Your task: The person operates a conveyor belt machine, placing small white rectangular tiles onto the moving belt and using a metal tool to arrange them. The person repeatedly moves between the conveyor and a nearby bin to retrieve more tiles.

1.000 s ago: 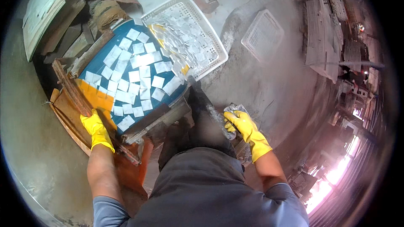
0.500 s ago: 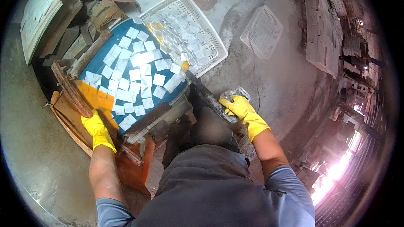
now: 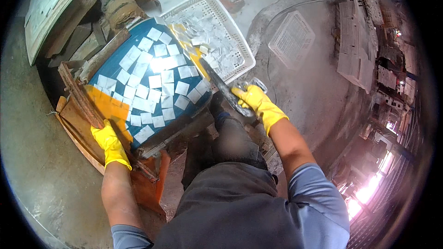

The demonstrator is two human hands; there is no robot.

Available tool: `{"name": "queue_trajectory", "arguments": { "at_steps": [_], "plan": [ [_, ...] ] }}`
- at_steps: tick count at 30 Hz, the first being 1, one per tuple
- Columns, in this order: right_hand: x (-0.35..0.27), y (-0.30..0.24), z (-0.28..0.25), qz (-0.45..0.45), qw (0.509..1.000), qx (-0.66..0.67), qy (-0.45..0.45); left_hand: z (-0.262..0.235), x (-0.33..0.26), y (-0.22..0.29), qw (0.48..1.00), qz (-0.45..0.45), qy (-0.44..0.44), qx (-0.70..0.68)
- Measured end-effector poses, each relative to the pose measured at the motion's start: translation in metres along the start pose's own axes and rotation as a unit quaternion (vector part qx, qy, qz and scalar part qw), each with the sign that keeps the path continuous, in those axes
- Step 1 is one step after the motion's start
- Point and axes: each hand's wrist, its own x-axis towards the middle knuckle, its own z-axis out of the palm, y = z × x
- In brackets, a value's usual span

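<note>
Evidently, in the head view, the gloved right hand [image 3: 258,105] had its fingers closed around the near end of a dark bar [image 3: 218,80], whose far end reached the white basket [image 3: 230,28] of pale pieces [image 3: 222,57]. The gloved left hand [image 3: 110,144] touched a worn rail [image 3: 82,97]; whether its fingers pinched it could not be told. White tiles [image 3: 155,81] lay scattered across the blue surface [image 3: 141,28], between rail and basket.

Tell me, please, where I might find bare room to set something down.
Bare patches: the grey floor between the right hand, pale crate and stacked slabs; the grey surface left of the brown sheet. Crowded: the blue surface, strewn with white tiles, and the white basket, holding many pieces.
</note>
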Motion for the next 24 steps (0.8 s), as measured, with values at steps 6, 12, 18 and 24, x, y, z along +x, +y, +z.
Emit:
{"name": "queue_trajectory", "arguments": {
  "at_steps": [6,12,18,24],
  "plan": [
    [0.084,-0.051,0.019,0.012,0.999,0.008,0.039,-0.003,-0.003,0.001,1.0,-0.001,0.009,-0.006],
    [0.125,-0.085,0.028,0.08,0.987,0.116,0.076,-0.003,0.0,-0.005,1.0,-0.011,0.008,-0.008],
    [0.094,-0.011,-0.018,0.139,0.943,0.3,-0.051,-0.004,-0.002,-0.002,0.999,-0.027,0.018,0.04],
    [-0.05,-0.005,-0.08,0.065,0.936,0.303,-0.169,-0.013,-0.001,0.019,0.983,-0.139,-0.003,0.121]
  ]
}}
